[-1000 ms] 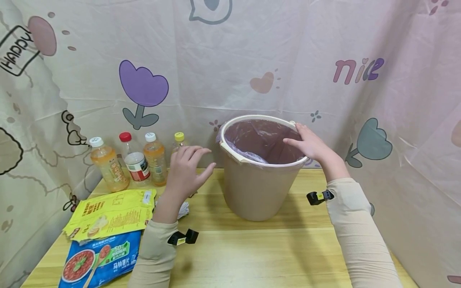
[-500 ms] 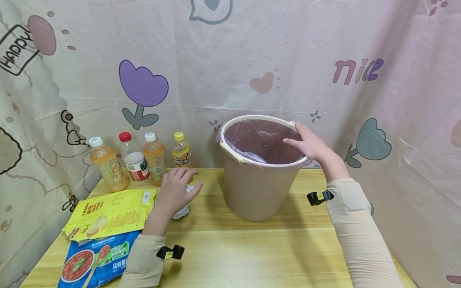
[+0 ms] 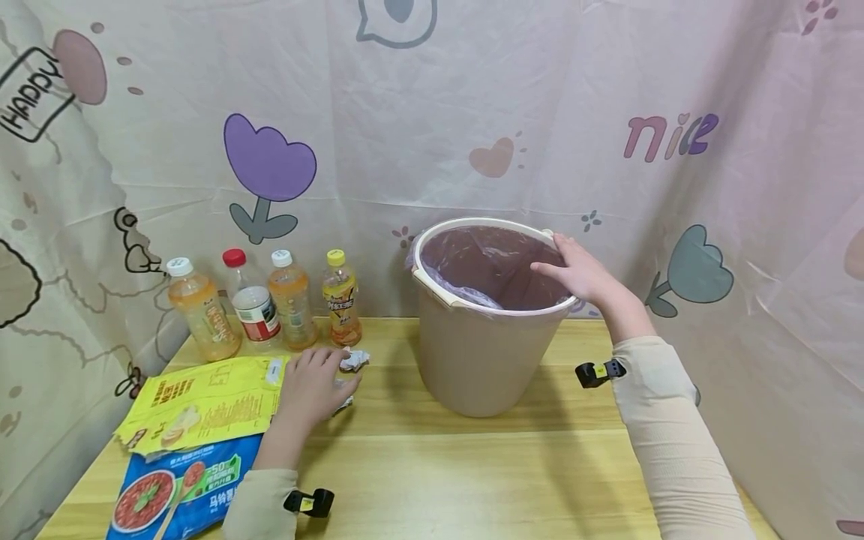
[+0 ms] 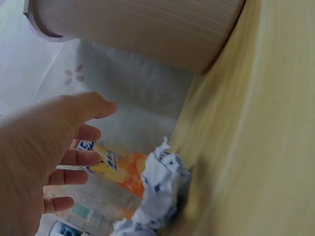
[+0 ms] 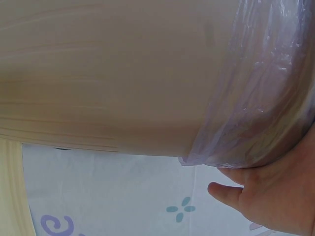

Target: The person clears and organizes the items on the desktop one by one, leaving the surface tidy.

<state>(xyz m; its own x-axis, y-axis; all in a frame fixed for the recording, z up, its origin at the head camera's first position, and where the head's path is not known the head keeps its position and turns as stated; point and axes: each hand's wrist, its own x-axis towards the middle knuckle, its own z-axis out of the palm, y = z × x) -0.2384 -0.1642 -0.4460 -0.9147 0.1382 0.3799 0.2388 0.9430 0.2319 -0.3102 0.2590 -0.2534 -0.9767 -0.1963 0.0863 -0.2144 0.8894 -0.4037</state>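
My left hand [image 3: 312, 386] hovers over crumpled white paper balls, fingers spread and slightly bent, holding nothing. One paper ball [image 3: 355, 360] shows past its fingertips; another is partly hidden beneath the hand. In the left wrist view, the crumpled paper [image 4: 160, 189] lies apart from the fingers. My right hand [image 3: 586, 271] grips the rim of a beige trash bin [image 3: 482, 367], thumb on the inner side and fingers outside. A clear plastic liner [image 5: 256, 98] is folded over that rim.
Behind the left hand stand several drink bottles, including a yellow-capped bottle [image 3: 342, 304] and a red-capped bottle [image 3: 255, 307]. A yellow snack bag [image 3: 209, 405] overlaps a blue chip bag [image 3: 196, 487] at the left. A printed cloth [image 3: 405, 112] hangs behind the wooden table [image 3: 472, 480].
My left hand has moved down and toward me, from in front of the yellow-capped bottle to above the paper balls. The right hand stays on the bin rim.
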